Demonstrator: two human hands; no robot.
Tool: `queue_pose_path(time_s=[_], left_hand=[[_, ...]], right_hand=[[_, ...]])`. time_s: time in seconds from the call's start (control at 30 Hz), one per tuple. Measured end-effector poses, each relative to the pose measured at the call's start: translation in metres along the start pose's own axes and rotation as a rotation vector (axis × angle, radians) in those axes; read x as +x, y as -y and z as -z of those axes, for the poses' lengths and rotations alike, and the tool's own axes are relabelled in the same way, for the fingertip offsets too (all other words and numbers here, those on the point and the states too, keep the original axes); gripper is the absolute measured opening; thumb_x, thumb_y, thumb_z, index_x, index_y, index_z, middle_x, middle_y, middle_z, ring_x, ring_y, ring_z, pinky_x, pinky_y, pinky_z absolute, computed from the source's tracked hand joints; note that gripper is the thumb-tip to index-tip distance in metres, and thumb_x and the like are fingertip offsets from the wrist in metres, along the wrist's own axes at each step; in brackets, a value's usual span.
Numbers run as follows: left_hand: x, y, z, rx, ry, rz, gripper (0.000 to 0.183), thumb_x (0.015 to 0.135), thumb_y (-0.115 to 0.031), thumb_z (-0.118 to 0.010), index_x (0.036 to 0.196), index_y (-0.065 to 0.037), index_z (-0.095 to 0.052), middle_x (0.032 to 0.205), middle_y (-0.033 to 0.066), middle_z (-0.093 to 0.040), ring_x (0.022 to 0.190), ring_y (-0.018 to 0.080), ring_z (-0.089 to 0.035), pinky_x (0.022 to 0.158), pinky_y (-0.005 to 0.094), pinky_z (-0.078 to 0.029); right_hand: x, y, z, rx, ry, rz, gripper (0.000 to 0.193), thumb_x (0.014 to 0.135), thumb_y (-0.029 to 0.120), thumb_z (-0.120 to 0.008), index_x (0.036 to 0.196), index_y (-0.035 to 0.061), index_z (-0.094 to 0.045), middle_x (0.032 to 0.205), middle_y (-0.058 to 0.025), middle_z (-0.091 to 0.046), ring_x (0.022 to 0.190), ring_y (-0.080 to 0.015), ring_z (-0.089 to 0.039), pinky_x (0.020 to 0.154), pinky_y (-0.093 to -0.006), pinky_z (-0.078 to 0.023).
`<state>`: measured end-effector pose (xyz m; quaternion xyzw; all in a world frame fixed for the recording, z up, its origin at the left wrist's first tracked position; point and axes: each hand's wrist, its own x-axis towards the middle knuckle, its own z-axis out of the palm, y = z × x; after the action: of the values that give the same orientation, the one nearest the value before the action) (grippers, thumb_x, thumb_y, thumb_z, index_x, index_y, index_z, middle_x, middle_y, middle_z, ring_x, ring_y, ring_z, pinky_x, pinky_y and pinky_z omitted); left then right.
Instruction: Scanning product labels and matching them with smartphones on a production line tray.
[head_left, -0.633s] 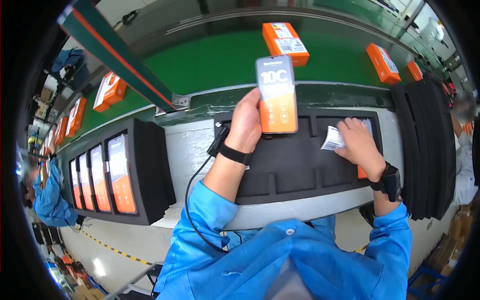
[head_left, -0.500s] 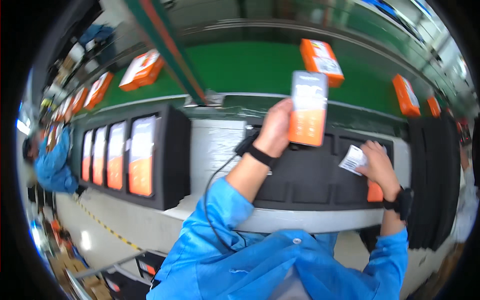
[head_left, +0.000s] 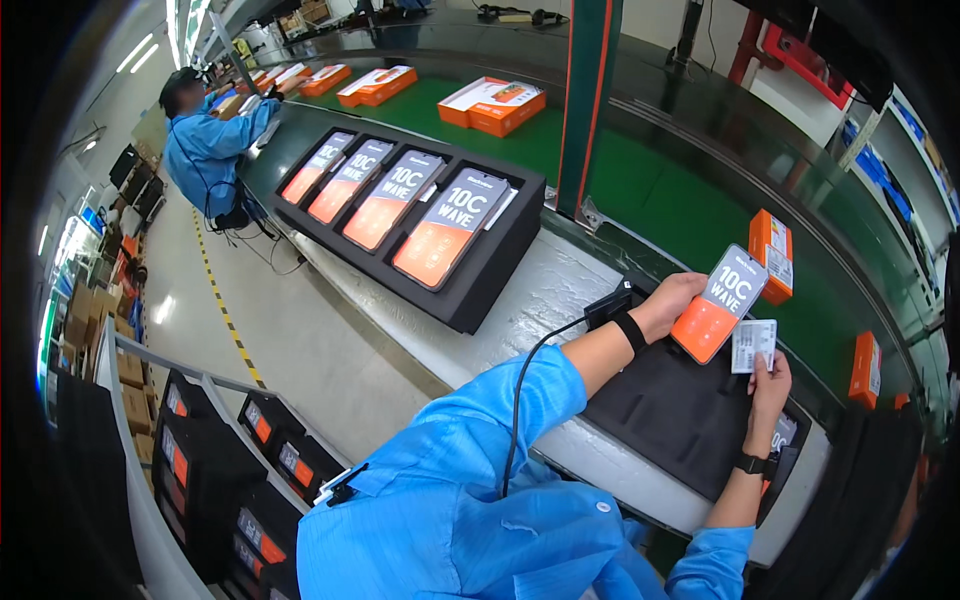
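My left hand (head_left: 673, 303) is closed on the left edge of a smartphone (head_left: 722, 302) with a grey and orange front. It holds the phone tilted above a black foam tray (head_left: 655, 425). Between the thumb and fingers of my right hand (head_left: 769, 387) is a white printed label sheet (head_left: 752, 347), just below and right of the phone. Another phone (head_left: 784, 433) shows partly in the tray's right end, mostly hidden by my right forearm. A black band (head_left: 630, 331) with a cord circles my left wrist.
A black foam tray (head_left: 510, 250) at left carries several phones. Orange-and-white boxes (head_left: 495, 106) stand on the green conveyor (head_left: 640, 185), beside a green post (head_left: 585, 110). A person in blue (head_left: 205, 150) works at far left. A rack (head_left: 150, 360) with more foam trays is lower left.
The whole view has swung to the left. My right hand has lifted the label sheet from over the tray's right end to beside the phone. My left hand keeps hold of the phone.
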<state>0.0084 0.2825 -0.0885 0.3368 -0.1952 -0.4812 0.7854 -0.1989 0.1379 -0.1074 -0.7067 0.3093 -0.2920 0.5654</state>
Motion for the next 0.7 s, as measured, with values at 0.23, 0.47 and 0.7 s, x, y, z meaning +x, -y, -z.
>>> queue_pose_path(time_s=[0.23, 0.47, 0.7], left_hand=[[-0.009, -0.007, 0.003, 0.058, 0.027, 0.006, 0.029, 0.098, -0.015, -0.042, 0.111, 0.003, -0.059, 0.106, 0.0103, -0.065, 0.094, 0.0163, -0.064, 0.084, 0.0292, -0.052], [-0.125, -0.033, -0.031, -0.081, 0.018, 0.152, 0.034, 0.099, -0.016, -0.044, 0.124, 0.005, -0.053, 0.120, 0.0131, -0.060, 0.108, 0.0195, -0.059, 0.095, 0.0331, -0.047], [-0.266, -0.159, -0.022, 0.109, -0.136, -0.237, 0.034, 0.098, -0.020, -0.047, 0.123, 0.003, -0.050, 0.118, 0.0110, -0.060, 0.109, 0.0182, -0.058, 0.097, 0.0328, -0.045]], right_hand=[[-0.004, -0.002, 0.002, 0.112, 0.069, 0.128, 0.012, 0.092, 0.013, -0.059, 0.097, 0.0023, -0.059, 0.071, 0.0033, -0.053, 0.054, -0.0022, -0.041, 0.047, -0.0179, -0.034], [-0.013, -0.004, 0.005, 0.005, 0.052, 0.096, 0.013, 0.093, 0.014, -0.057, 0.096, 0.0016, -0.059, 0.067, 0.0045, -0.050, 0.054, -0.0022, -0.039, 0.048, -0.0181, -0.030], [-0.021, 0.004, -0.003, 0.080, 0.079, 0.066, 0.010, 0.094, 0.013, -0.055, 0.092, 0.0033, -0.058, 0.069, 0.0061, -0.048, 0.056, -0.0012, -0.036, 0.050, -0.0182, -0.028]])
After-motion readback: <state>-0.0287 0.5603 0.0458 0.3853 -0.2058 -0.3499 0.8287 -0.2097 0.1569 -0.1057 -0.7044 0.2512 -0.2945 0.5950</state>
